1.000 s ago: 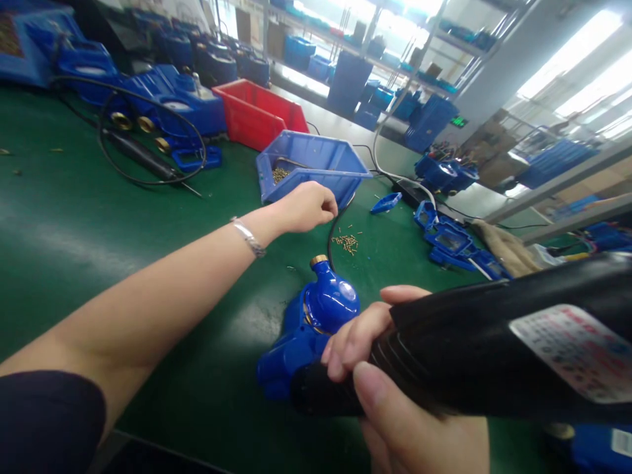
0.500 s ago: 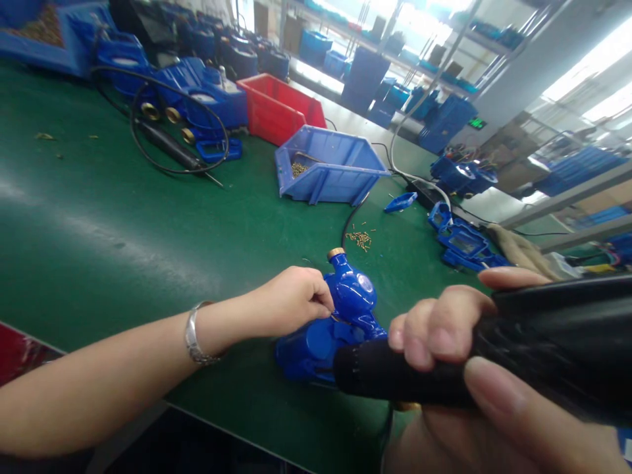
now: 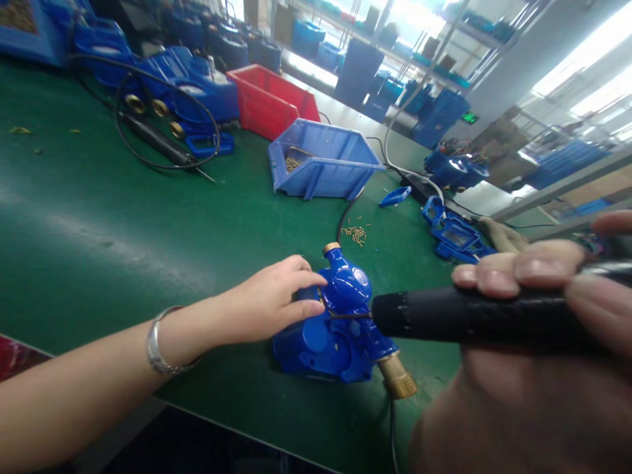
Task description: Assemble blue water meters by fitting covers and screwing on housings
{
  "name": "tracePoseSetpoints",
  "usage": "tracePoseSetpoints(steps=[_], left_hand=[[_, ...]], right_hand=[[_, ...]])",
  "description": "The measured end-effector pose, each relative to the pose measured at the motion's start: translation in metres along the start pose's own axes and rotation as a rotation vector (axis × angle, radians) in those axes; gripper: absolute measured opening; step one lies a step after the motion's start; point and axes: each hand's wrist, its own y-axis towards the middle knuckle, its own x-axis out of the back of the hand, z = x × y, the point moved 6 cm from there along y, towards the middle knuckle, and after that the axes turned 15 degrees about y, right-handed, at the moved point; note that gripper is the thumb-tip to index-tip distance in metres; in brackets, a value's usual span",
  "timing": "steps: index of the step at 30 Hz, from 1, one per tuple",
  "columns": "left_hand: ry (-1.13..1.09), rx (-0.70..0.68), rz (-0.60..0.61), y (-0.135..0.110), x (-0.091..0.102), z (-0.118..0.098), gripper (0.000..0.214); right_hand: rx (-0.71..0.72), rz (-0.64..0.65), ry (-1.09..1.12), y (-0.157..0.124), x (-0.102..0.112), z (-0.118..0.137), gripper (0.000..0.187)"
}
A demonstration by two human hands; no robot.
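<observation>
A blue water meter body [image 3: 340, 316] with brass threaded ends lies on the green bench mat [image 3: 123, 224]. My left hand [image 3: 269, 299] rests on its left side, thumb and fingers closed around the housing. My right hand [image 3: 533, 316] grips a black electric screwdriver [image 3: 469, 317] held level, its thin bit touching the meter near the round dome. A small scatter of brass screws [image 3: 355, 234] lies just behind the meter.
A light blue bin [image 3: 320, 161] holding screws and a red bin [image 3: 269, 99] stand behind. Another black screwdriver with a looped cable [image 3: 158, 141] lies at the left by several blue meters [image 3: 187, 79]. Blue plastic covers [image 3: 454, 234] sit at the right.
My left hand came back from the blue bin to the meter and now grips its side. The screwdriver swung down and left, so its bit now touches the meter.
</observation>
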Motion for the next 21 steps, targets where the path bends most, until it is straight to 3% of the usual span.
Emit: tracePoseSetpoints(steps=[2, 4, 6, 9, 15, 21], left_hand=[[-0.209, 0.219, -0.025, -0.009, -0.009, 0.02, 0.073], [-0.504, 0.377, 0.077, -0.018, -0.031, 0.03, 0.094], [-0.832, 0.414, 0.202, -0.024, -0.051, 0.024, 0.089], [-1.14, 0.41, 0.243, -0.026, -0.065, 0.009, 0.07], [-1.201, 0.52, 0.083, -0.024, -0.076, 0.005, 0.073], [-1.222, 0.508, 0.055, -0.024, -0.079, 0.0, 0.07]], right_hand=[[0.095, -0.036, 0.065, 0.004, -0.001, -0.003, 0.019], [0.077, -0.043, 0.092, 0.009, -0.003, -0.014, 0.022], [0.02, -0.038, 0.113, 0.012, -0.005, -0.026, 0.025], [-0.093, 0.008, 0.159, 0.013, -0.011, -0.044, 0.029], [-0.405, 0.075, 0.181, 0.002, -0.018, -0.074, 0.034], [-0.394, 0.033, 0.16, -0.004, -0.013, -0.075, 0.035]])
